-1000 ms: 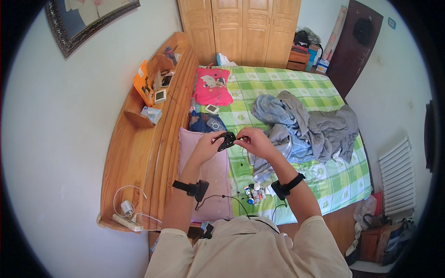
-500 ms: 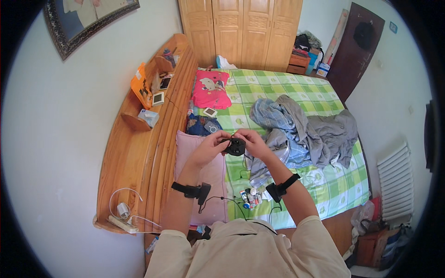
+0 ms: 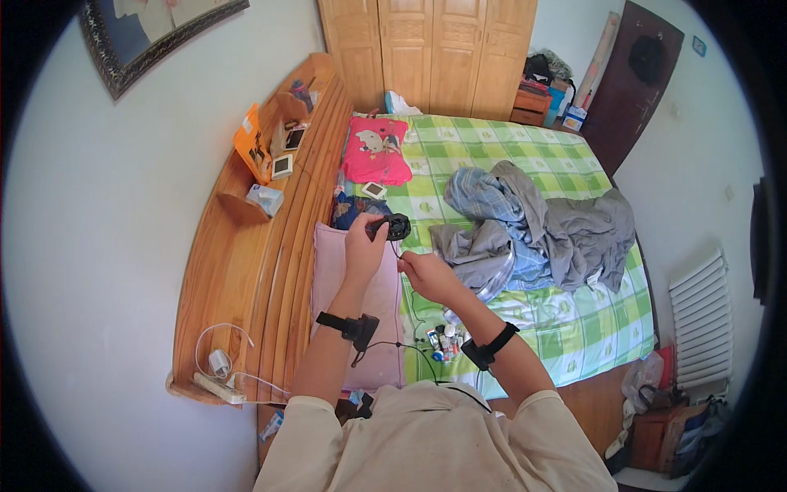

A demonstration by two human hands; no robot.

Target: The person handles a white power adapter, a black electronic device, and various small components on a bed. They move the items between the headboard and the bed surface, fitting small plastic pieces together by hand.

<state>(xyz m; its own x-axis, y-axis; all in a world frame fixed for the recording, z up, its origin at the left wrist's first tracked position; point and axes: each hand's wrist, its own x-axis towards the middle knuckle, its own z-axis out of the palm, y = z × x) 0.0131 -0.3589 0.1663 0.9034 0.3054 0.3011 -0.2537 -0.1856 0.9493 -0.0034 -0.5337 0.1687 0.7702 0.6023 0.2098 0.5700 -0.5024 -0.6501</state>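
Note:
My left hand (image 3: pixel 366 246) grips a small black rounded case (image 3: pixel 398 227) from its left side, above the pink pillow and the edge of the green checked sheet. The thumb lies against the near side of the case. From it a thin dark cord (image 3: pixel 397 249) hangs toward my right hand (image 3: pixel 430 275), which is just below and to the right with its fingers pinched on the cord. The inside of the case is too dark to make out. Each forearm wears a black strap with a small black box.
A bed with a green checked sheet (image 3: pixel 557 328) fills the middle, with a rumpled grey and blue blanket (image 3: pixel 566 238) at right. Several small items (image 3: pixel 445 342) lie near me. A wooden headboard shelf (image 3: pixel 217 287) runs along the left; a white radiator (image 3: pixel 699 320) stands at right.
My left hand has moved up and left with the black case. My right hand has come off the case and moved down, now pinching the cord below it.

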